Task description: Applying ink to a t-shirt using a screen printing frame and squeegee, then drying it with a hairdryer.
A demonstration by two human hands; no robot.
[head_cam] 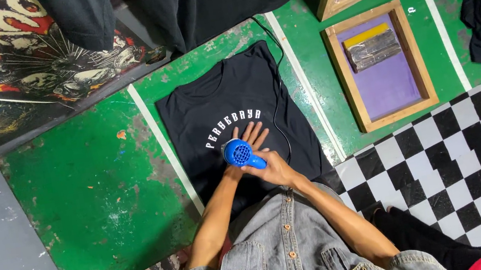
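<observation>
Gripping the handle of a small blue hair dryer (242,153), the right hand (275,169) aims its round grille close over a black T-shirt (232,117). The left hand (251,136) lies open and flat on the shirt, fingers spread just below its arched white lettering, partly hidden behind the dryer. The shirt lies spread flat on a worn green desk (93,199), and a thin black cord (279,117) runs up its right side. Farther right sits a wooden screen frame (380,66) with purple mesh, a squeegee (372,47) lying inside it.
</observation>
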